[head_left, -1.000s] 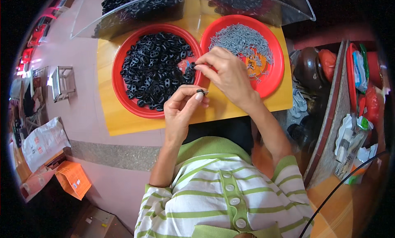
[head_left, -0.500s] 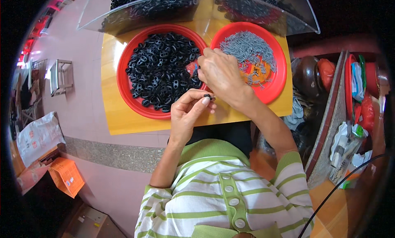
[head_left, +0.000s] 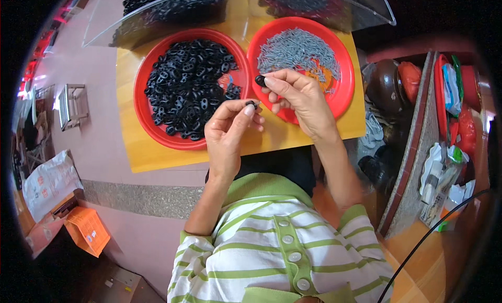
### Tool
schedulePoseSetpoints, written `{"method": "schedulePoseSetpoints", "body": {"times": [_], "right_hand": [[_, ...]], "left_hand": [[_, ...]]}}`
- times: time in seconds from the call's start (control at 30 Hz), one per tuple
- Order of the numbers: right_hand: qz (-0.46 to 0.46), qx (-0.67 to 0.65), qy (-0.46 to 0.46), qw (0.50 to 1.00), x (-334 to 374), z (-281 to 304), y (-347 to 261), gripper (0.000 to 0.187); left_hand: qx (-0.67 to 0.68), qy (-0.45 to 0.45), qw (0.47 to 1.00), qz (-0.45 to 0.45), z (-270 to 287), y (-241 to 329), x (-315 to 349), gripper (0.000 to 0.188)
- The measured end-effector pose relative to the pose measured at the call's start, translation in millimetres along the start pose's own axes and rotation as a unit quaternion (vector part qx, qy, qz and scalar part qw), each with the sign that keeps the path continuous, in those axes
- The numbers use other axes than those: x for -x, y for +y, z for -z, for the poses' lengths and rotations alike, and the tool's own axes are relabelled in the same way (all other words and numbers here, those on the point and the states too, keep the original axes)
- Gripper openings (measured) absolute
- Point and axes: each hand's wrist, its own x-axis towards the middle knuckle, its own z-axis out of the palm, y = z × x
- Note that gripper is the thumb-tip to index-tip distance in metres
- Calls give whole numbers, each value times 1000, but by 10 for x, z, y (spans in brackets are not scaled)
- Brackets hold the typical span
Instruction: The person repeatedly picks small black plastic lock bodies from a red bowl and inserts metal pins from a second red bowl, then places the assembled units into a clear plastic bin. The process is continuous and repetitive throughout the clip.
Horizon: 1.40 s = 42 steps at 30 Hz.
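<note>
My left hand (head_left: 225, 133) pinches a small black plastic piece (head_left: 251, 103) between thumb and forefinger; a tiny light bit shows at its right edge. Just above and to the right, my right hand (head_left: 304, 101) grips another small black oval piece (head_left: 260, 80) by thumb and fingertips. The two pieces are apart. Behind my left hand sits a red round tray (head_left: 140, 107) heaped with black oval pieces (head_left: 191, 86), many with two holes. Beyond my right hand a second red tray (head_left: 346, 86) carries a pile of small grey, spring-like pieces (head_left: 298, 49).
Clear plastic bins (head_left: 172, 2) of black pieces stand along the far side of the yellow table (head_left: 130, 156). To the right are a dark brown jar (head_left: 387, 86) and a low wall (head_left: 408, 151). A black cable (head_left: 426, 237) crosses the lower right. A metal stool (head_left: 72, 107) stands far left.
My right hand has drawn back from between the trays and turned, now showing a black piece in its fingertips. My left hand still pinches its piece. The whole view has shifted slightly.
</note>
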Motion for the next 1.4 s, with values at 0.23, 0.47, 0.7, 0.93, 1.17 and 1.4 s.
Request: {"method": "schedulePoseSetpoints", "body": {"times": [0.23,0.47,0.7,0.93,1.17,1.4], "right_hand": [[-23,-82,59,995,236,106,69,17],[10,-87,59,994,307,139,117,17],[67,-29,69,995,336,144,179,20],[64,-44,81,994,348,114,183,18],[54,-33,87,994,358,106,167,16],[62,-30,63,996,350,107,186,14]], "left_hand": [[46,27,998,23,-238,-103,-93,13],[52,18,998,28,-329,-176,-77,14],[27,19,999,18,-341,-214,-77,13],[28,22,999,28,-348,-240,-82,13],[15,16,999,31,-332,-242,-86,17],[-12,9,999,36,-294,-235,-91,18]]}}
